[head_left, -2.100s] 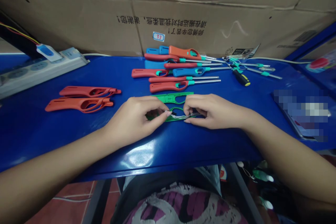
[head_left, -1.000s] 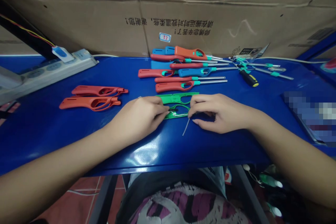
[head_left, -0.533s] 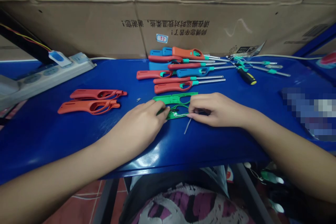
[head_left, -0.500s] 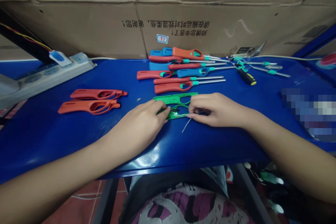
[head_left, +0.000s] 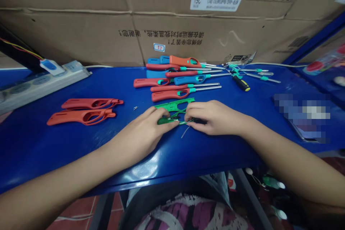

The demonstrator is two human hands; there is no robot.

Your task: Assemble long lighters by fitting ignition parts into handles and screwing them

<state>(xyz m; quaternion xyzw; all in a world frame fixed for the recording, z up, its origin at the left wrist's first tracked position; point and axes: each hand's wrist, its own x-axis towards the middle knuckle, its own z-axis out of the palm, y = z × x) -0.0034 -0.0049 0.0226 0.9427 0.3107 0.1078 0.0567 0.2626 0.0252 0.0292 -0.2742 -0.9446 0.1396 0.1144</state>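
Note:
Two green lighter shell halves lie near the middle of the blue table, the rear one flat behind the front one. My left hand grips the front half at its left part, thumb and fingers closed round it. My right hand is closed at the right end of that same half, fingertips on a thin white wire. What else lies under the right fingers is hidden. A thin grey tube sticks out toward the table's front edge, beside the right fingertips.
Red, blue and orange lighters are piled behind. Red and orange shells lie left, by a power strip. A screwdriver and metal tubes are back right, a blurred-out item farther right. A cardboard box stands behind.
The camera view has shifted, so the table items appear farther left and slightly lower. My left thumb has moved right along the front green half, and the wire there shows less.

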